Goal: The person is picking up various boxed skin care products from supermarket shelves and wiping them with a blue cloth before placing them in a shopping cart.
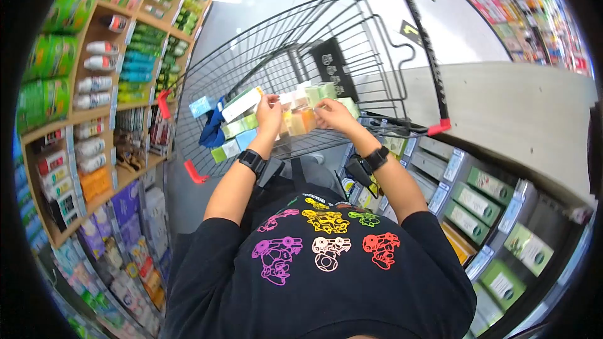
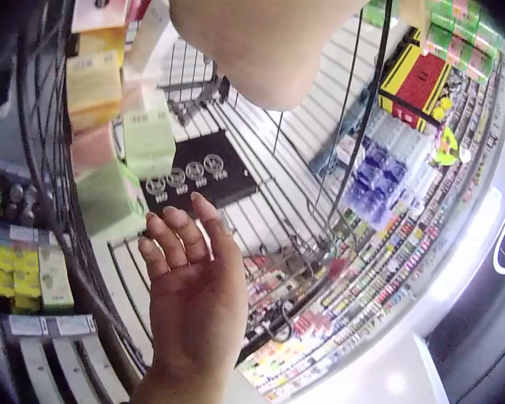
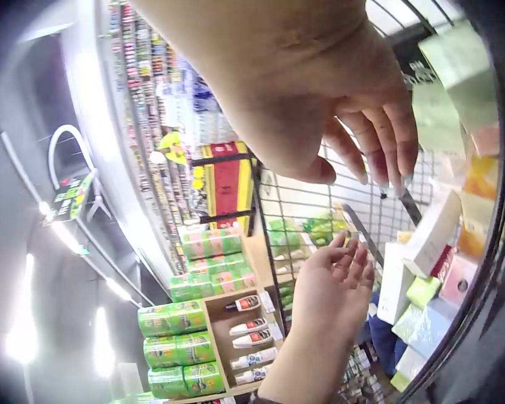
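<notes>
Centre of the head view, and here are the small cartons, stacked along the near side of the wire cart (image 1: 402, 44): orange box (image 1: 308, 119), pale green box (image 1: 321, 92), white box (image 1: 241, 105) lying at a slant to their left. The left hand (image 1: 269, 115) is right by the white box's end, fingers loosely bent, no grip showing. The right hand (image 1: 337, 116), beside the green end of the stack, has its fingers apart and slightly bent, with nothing seen in them.

These look light: thin, stiff card, probably smooth enough to slide on one another, and likely to dent at the corners under a hard squeeze. The white one, being long, would sit best pinched across its narrow sides near the middle; the squarer ones by two opposite faces, from above. Down at the left end, the dark blue cloth (image 1: 212, 128) looks soft and floppy, easy to bunch up.

Now the hard parts: the carton print is blurred, the lower boxes are partly covered, the left hand's fingers run out of the top of the left wrist view, and whether any fingertip touches card, I cannot tell.
</notes>
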